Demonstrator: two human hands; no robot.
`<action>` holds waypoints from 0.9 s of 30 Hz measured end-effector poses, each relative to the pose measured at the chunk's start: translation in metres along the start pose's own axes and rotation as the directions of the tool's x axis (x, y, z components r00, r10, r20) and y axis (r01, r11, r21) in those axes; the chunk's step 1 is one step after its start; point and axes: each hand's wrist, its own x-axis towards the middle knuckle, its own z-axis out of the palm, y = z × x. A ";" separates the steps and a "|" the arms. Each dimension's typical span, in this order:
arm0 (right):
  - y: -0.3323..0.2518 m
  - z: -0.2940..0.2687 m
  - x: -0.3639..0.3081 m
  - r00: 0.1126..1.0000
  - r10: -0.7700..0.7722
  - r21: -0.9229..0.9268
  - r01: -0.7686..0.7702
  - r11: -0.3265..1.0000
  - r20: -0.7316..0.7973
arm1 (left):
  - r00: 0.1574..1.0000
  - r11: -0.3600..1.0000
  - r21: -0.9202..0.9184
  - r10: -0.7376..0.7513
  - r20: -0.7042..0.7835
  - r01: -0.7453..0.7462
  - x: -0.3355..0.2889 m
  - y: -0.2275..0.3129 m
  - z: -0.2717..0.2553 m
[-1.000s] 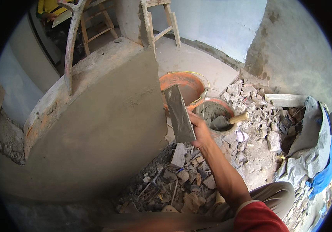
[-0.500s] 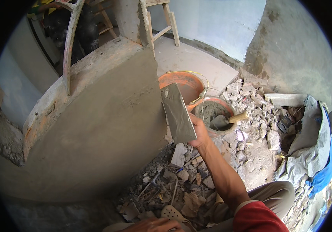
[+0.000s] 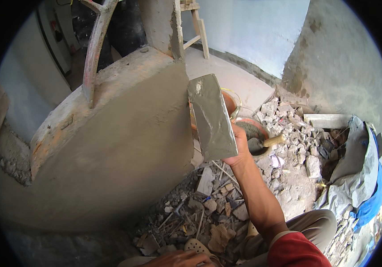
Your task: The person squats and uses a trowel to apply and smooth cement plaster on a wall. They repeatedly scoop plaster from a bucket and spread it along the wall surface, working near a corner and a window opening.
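Observation:
My right hand (image 3: 241,146) grips a plastering float (image 3: 211,118) from its far side, so the handle is hidden. Wet grey mortar is smeared over the face turned to me. The float stands tilted beside the right end of a low wall (image 3: 128,138) coated in smooth grey render; I cannot tell if they touch. At the lower edge my left hand (image 3: 180,259) lies over my leg, fingers loosely stretched and partly cut off, holding nothing I can see. Behind my right hand is a bucket of mortar (image 3: 252,128) with a trowel (image 3: 273,141) in it.
An orange bucket (image 3: 230,102) is mostly hidden behind the float. Broken rubble (image 3: 217,202) covers the ground below, near my shoe (image 3: 195,245). Grey and blue sheeting (image 3: 355,164) lies at right. A forked wooden pole (image 3: 94,58) leans on the wall top; a person in dark clothes (image 3: 126,29) stands behind.
My right hand has brought the float slightly right and nearer, turning its mortar-covered face more toward me and covering more of the orange bucket. My left hand stays low. The view has shifted a little.

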 end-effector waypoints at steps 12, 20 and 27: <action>-0.010 0.026 0.003 0.994 -0.036 -0.112 0.047 0.993 0.102 | 1.000 1.000 0.018 0.000 0.004 0.000 0.000 0.000 0.001; 0.056 0.026 -0.007 0.936 -0.351 -0.805 0.233 0.545 0.033 | 1.000 1.000 0.013 0.006 -0.009 -0.006 -0.001 -0.002 0.001; 0.088 0.029 0.016 0.738 -0.620 -0.959 0.268 -0.089 0.264 | 0.999 1.000 0.001 0.000 -0.032 0.000 -0.003 -0.003 0.003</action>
